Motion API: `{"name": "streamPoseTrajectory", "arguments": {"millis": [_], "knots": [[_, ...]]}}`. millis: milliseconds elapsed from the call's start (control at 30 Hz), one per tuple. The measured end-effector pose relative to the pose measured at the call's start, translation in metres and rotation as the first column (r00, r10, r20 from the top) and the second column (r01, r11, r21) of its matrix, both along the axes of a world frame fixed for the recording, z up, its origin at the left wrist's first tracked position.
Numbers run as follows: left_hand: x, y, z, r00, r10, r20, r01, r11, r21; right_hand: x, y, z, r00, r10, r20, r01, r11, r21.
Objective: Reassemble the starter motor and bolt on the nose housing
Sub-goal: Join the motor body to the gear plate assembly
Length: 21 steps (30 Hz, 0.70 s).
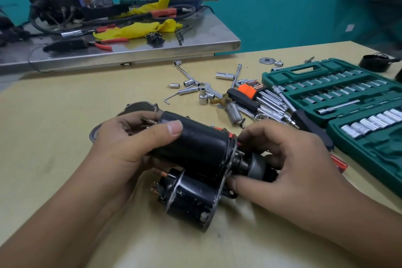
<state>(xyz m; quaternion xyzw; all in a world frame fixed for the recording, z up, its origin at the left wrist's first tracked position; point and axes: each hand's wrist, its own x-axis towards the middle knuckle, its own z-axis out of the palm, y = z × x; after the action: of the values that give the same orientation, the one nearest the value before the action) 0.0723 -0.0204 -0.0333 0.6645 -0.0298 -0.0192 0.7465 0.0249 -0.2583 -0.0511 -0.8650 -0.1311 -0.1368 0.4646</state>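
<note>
The black starter motor [195,150] is held just above the yellowish table, with its solenoid [191,200] slung below. My left hand [130,143] grips the motor's cylindrical body, thumb across the top. My right hand [282,159] pinches the grey pinion drive [256,166] that sticks out of the motor's right end, thumb below and fingers above. A grey cast housing part [141,107] lies on the table behind my left hand, mostly hidden.
Loose sockets, wrenches and a hex key set [254,91] lie scattered behind the motor. An open green socket case [339,102] fills the right side. An orange-handled tool [339,163] lies under my right hand. A steel bench [130,50] with pliers and yellow rags stands at the back left.
</note>
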Motion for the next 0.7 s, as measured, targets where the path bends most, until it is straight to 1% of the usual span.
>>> {"name": "streamPoseTrajectory", "arguments": {"millis": [67,200,300,367,433,533,633,700], "knots": [[0.0,-0.001,-0.001,1.0,0.002,0.001,-0.002,1.0,-0.016,0.0,-0.003,0.003,0.999,0.026,-0.033,-0.026,1.0,0.014],[-0.002,-0.002,-0.003,1.0,-0.01,0.015,0.011,0.997,-0.073,-0.001,-0.01,0.009,0.998,0.052,-0.042,-0.055,0.996,-0.067],[-0.003,-0.002,-0.004,0.996,-0.07,0.054,0.075,0.993,-0.088,-0.006,-0.008,0.014,0.978,0.107,-0.178,-0.12,0.991,-0.065],[-0.004,-0.002,-0.003,0.987,-0.122,0.106,0.13,0.988,-0.077,-0.006,-0.005,0.015,0.967,0.129,-0.22,-0.153,0.984,-0.095],[-0.004,-0.002,-0.002,0.975,-0.163,0.153,0.174,0.983,-0.064,-0.007,-0.002,0.017,0.963,0.134,-0.232,-0.15,0.987,-0.051],[-0.004,-0.003,-0.001,0.963,-0.162,0.215,0.175,0.983,-0.046,-0.008,0.0,0.014,0.968,0.148,-0.202,-0.14,0.989,0.052],[-0.004,-0.003,0.002,0.964,-0.141,0.224,0.151,0.988,-0.031,-0.014,0.004,0.01,0.973,0.145,-0.179,-0.124,0.985,0.124],[-0.005,-0.005,0.006,0.968,-0.13,0.213,0.14,0.99,-0.034,-0.017,0.006,0.008,0.973,0.159,-0.168,-0.124,0.972,0.2]]}}
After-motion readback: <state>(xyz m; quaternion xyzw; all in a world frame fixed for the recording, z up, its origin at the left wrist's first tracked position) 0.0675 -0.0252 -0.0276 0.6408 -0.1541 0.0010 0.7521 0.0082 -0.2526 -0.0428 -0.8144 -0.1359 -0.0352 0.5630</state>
